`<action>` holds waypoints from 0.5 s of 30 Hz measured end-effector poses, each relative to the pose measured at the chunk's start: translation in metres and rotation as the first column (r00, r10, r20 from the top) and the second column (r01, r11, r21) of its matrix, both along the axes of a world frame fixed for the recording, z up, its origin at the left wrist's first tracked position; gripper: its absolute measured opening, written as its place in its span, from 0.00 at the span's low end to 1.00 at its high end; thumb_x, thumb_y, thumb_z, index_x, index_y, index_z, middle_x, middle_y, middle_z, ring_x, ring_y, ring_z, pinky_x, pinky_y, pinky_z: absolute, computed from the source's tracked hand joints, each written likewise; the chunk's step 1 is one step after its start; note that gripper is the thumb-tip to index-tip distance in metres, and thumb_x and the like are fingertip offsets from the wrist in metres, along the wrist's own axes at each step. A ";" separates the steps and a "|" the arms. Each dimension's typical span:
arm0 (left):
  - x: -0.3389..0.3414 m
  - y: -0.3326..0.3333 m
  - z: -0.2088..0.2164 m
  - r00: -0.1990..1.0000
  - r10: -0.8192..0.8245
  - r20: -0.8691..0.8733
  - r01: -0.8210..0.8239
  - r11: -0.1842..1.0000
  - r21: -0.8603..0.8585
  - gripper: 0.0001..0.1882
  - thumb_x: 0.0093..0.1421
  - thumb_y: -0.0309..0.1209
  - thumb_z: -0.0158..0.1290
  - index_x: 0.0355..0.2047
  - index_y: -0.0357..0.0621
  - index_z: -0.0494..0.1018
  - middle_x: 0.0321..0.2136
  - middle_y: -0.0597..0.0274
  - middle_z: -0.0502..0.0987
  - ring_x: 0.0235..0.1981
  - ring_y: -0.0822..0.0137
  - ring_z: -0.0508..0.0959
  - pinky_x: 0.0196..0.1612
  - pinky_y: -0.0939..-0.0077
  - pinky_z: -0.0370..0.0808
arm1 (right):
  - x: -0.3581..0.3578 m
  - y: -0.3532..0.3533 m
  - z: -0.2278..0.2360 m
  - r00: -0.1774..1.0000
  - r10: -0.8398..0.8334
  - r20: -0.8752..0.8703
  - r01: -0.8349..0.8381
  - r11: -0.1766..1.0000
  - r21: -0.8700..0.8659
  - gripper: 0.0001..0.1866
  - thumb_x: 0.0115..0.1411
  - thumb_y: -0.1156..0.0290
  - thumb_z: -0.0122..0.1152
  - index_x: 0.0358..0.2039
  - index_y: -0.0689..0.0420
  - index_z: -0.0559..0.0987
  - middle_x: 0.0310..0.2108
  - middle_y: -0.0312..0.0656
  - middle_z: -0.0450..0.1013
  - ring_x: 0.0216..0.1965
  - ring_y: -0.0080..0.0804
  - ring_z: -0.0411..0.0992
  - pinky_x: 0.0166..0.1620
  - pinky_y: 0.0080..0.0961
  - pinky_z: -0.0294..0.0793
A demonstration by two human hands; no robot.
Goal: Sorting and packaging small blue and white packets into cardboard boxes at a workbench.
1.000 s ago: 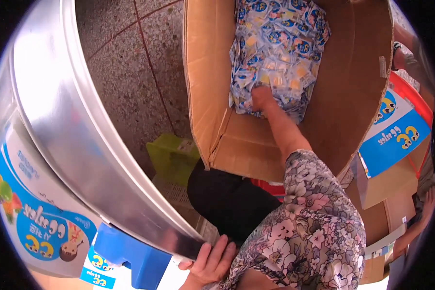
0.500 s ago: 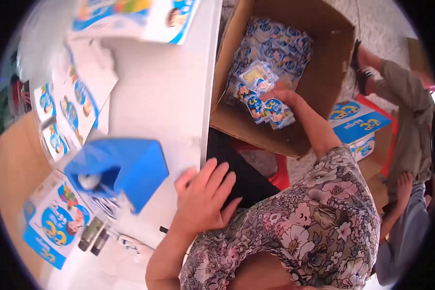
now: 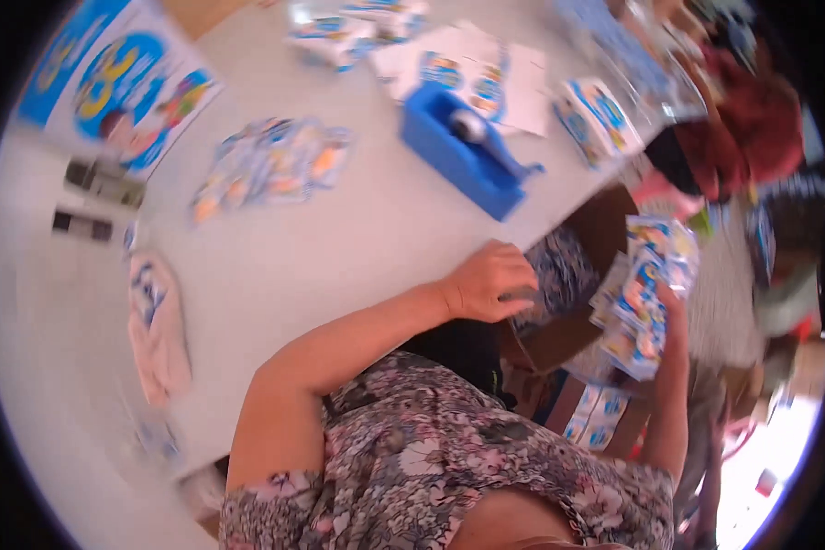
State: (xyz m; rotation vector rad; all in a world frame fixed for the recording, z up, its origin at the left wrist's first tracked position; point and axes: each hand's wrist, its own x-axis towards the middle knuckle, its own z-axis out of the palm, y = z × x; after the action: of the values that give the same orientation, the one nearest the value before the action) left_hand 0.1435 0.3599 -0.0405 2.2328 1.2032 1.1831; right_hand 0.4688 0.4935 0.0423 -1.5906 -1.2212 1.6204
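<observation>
Your right hand [image 3: 673, 301] is closed around a bunch of small packets [image 3: 643, 293], held up beside the cardboard box [image 3: 559, 344] and clear of the table [image 3: 339, 275]. One spread of packets [image 3: 275, 165] already lies on the tabletop, while many more lie in the box, so much appears left. Your left hand [image 3: 493, 282] rests loosely curled by the table edge; whether it grips anything, you cannot tell.
</observation>
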 end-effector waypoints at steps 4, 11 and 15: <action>-0.032 -0.073 0.011 0.982 0.127 0.138 -0.136 0.989 0.055 0.11 0.49 0.26 0.63 0.34 0.47 0.76 0.37 0.63 0.78 0.44 0.58 0.76 0.47 0.61 0.70 | -0.038 0.042 0.050 0.934 0.338 -0.119 -0.320 0.935 0.152 0.28 0.51 0.71 0.67 0.53 0.63 0.74 0.46 0.40 0.76 0.46 0.34 0.74 0.51 0.32 0.74; -0.144 -0.194 0.001 0.682 0.728 0.077 -0.731 0.682 0.032 0.21 0.49 0.30 0.65 0.44 0.44 0.75 0.55 0.53 0.71 0.55 0.50 0.69 0.59 0.56 0.65 | -0.299 -0.020 0.108 0.558 0.807 -0.194 -0.759 0.591 0.273 0.37 0.50 0.66 0.69 0.60 0.63 0.67 0.51 0.48 0.74 0.47 0.39 0.77 0.52 0.36 0.77; -0.188 -0.196 0.018 0.278 0.957 0.088 -0.957 0.268 0.108 0.35 0.48 0.40 0.68 0.56 0.47 0.68 0.61 0.46 0.60 0.62 0.45 0.59 0.62 0.49 0.59 | -0.437 -0.061 0.073 0.371 0.893 -0.255 -0.822 0.444 0.356 0.32 0.48 0.71 0.72 0.55 0.62 0.73 0.46 0.46 0.77 0.45 0.36 0.78 0.51 0.34 0.78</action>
State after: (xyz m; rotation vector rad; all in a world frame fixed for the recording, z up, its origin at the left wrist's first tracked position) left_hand -0.0441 0.1636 -0.0221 1.3493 2.7544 1.6440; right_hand 0.0316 0.4326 0.1151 -0.3093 -2.0475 2.2014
